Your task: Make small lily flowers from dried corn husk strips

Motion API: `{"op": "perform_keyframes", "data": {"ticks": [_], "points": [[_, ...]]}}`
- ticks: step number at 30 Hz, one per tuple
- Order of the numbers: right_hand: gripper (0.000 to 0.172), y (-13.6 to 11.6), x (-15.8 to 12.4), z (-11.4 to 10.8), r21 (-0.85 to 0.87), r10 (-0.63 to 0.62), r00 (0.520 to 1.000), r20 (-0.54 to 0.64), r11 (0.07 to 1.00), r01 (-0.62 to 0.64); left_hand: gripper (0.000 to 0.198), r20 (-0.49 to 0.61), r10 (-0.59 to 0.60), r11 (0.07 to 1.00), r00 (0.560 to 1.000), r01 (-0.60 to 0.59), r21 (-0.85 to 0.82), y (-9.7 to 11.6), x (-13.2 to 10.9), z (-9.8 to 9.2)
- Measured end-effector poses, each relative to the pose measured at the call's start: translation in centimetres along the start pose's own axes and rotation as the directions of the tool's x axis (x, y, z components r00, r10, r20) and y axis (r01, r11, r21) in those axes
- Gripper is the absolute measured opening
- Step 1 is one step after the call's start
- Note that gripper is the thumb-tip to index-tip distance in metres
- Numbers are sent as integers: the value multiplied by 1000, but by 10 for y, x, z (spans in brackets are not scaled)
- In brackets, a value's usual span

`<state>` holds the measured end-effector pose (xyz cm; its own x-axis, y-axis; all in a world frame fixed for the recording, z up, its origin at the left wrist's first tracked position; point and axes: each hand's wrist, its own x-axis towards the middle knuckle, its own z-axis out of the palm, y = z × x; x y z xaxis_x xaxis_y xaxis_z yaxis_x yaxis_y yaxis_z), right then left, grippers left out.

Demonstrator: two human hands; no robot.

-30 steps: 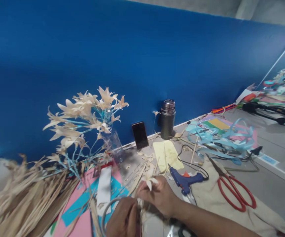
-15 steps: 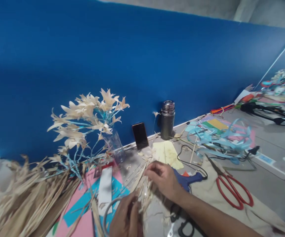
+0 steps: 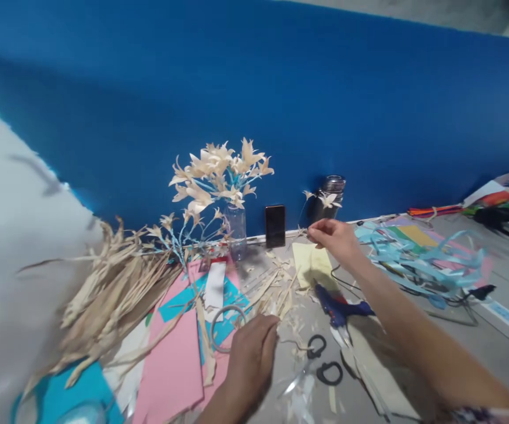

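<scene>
My right hand [image 3: 336, 240] is raised over the table in front of the dark thermos flask [image 3: 336, 187], thumb and fingers pinched together. A pale artificial flower [image 3: 329, 200] shows just above these fingers; its stem is hidden behind the hand. Another small flower [image 3: 308, 194] stands on a thin stem to the left. My left hand [image 3: 254, 356] is low at the centre, fingers curled, beside loose dried husk strips [image 3: 269, 288] and a grey ring [image 3: 213, 335]. What it holds, if anything, is out of sight.
Pale flowers [image 3: 212, 168] fill a clear vase [image 3: 237, 235] near a phone [image 3: 275, 225]. Dried husks [image 3: 117, 294] and pink card [image 3: 175, 359] lie left. A blue glue gun [image 3: 338, 309], black-handled scissors [image 3: 329, 372], yellow paper [image 3: 303, 258] and blue ribbon [image 3: 413, 259] are to the right.
My right hand has moved away from my left, up and forward toward the flask, where a flower now shows above it. The view has turned left.
</scene>
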<state>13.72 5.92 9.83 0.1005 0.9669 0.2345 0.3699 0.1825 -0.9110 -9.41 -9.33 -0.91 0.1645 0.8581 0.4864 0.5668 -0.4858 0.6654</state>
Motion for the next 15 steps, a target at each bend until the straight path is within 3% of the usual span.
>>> {"op": "perform_keyframes", "data": {"ticks": [5,11,15], "points": [[5,19,36,25,-104,55,997,56,993,-49,23,-29,63,998,998,-62,27,-3,0,0],[7,47,58,77,-169,98,991,86,982,-83,24,-40,151,988,988,-149,48,-22,-1,7],[10,50,62,89,-209,75,995,68,976,-59,32,-138,129,991,982,-124,48,-41,-6,18]]}}
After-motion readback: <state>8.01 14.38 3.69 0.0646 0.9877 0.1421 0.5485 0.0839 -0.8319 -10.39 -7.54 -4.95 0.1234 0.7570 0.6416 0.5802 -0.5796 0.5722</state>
